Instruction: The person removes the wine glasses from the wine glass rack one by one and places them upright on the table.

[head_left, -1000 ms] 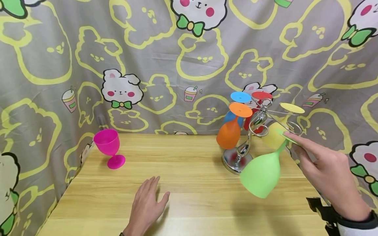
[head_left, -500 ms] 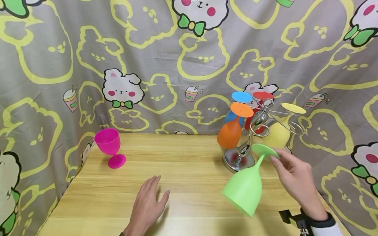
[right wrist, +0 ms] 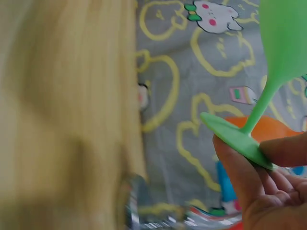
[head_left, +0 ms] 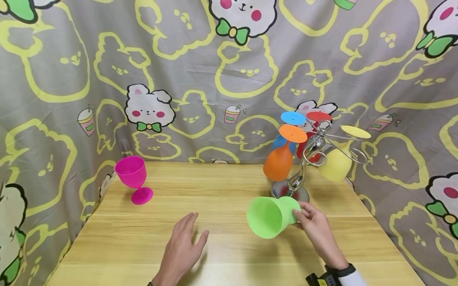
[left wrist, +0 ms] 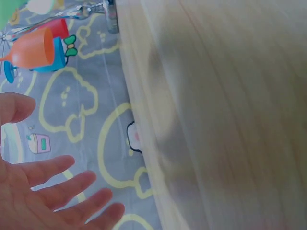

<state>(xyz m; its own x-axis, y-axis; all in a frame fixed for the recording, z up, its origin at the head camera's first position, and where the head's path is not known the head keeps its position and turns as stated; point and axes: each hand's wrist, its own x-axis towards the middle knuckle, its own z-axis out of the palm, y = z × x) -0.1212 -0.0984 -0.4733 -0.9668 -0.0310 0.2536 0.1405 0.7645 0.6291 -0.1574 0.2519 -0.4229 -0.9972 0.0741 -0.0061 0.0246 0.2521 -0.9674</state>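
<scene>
A light green goblet (head_left: 266,217) is pinched at its foot by my right hand (head_left: 318,230), thumb on one face and fingers on the other. It is tipped on its side over the table, its mouth facing me and to the left. In the right wrist view the green foot (right wrist: 235,136) shows between thumb and forefinger. My left hand (head_left: 184,246) is held over the front middle of the table, fingers extended and holding nothing. Left of it, farther back, a magenta goblet (head_left: 131,172) stands upright.
Behind the green goblet stands a chrome rack (head_left: 300,174) on a round base. Upside down on it hang an orange goblet (head_left: 279,163), a yellow goblet (head_left: 335,163), a blue one and a red one. A patterned curtain (head_left: 200,79) encloses the wooden table (head_left: 200,186).
My right hand has carried the green goblet leftward and toward me, away from the rack. The goblet has turned from hanging mouth-down to lying sideways. My left hand has barely moved.
</scene>
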